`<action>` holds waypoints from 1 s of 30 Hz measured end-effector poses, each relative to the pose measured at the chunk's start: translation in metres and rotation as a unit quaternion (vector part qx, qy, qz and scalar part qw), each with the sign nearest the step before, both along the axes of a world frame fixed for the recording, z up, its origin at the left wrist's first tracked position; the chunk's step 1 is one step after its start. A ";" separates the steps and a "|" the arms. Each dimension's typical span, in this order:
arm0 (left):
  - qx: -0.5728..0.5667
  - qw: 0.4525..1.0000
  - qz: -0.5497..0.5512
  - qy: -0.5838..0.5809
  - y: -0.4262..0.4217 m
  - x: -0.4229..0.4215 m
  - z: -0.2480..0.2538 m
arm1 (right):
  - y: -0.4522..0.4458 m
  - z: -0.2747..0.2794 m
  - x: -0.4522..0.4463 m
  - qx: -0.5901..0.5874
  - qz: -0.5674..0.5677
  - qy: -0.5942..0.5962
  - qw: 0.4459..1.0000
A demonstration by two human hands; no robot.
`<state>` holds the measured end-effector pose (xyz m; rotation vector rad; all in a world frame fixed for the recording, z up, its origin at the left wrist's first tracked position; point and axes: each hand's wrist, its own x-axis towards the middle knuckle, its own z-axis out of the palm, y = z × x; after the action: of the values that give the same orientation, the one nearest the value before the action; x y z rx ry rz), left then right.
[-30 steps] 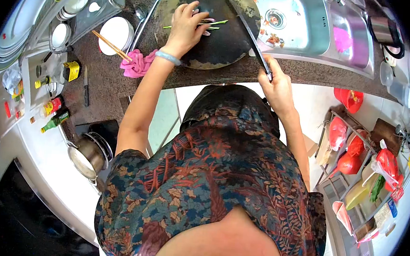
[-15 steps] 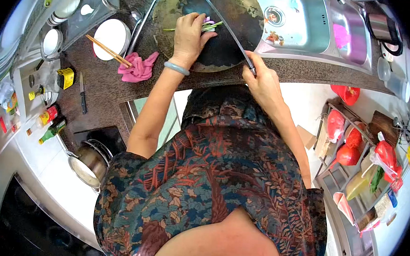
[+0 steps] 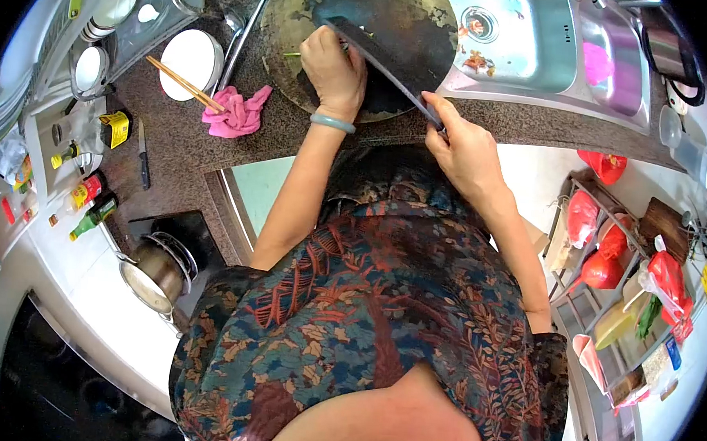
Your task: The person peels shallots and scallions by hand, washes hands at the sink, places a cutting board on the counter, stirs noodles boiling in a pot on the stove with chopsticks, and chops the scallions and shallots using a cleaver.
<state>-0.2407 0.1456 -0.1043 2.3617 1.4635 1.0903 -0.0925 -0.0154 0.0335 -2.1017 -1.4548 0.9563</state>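
On the large round chopping board (image 3: 420,37), stained dark in the middle, my left hand (image 3: 331,70) presses with curled fingers over a small bunch of scallions. Only a short green end of the scallions (image 3: 292,54) shows left of the knuckles; the rest lies under the hand. My right hand (image 3: 467,146) is closed round the handle of a broad kitchen knife (image 3: 387,73). Its dark blade slants up and left across the board, with the tip close to my left fingers. Whether the edge touches the scallions is hidden.
A sink (image 3: 529,57) with food scraps adjoins the board. To the left are a white bowl (image 3: 191,63) with chopsticks (image 3: 184,84), a pink cloth (image 3: 238,112), a small knife (image 3: 143,155) and bottles. A pot (image 3: 153,276) stands lower left; a rack with red bags is at right.
My left hand has turned and curled over the scallions, covering most of them. The knife has tilted to show more blade, and its tip has moved left and down towards my fingers.
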 end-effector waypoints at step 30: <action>-0.115 0.988 0.102 -0.003 0.008 0.005 0.000 | 0.041 -0.016 -0.009 -0.029 0.122 -0.108 0.986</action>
<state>-0.2355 0.1537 -0.1042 2.0879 1.7571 0.9105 -0.1015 0.0259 0.0178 -2.1586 -1.8487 0.8880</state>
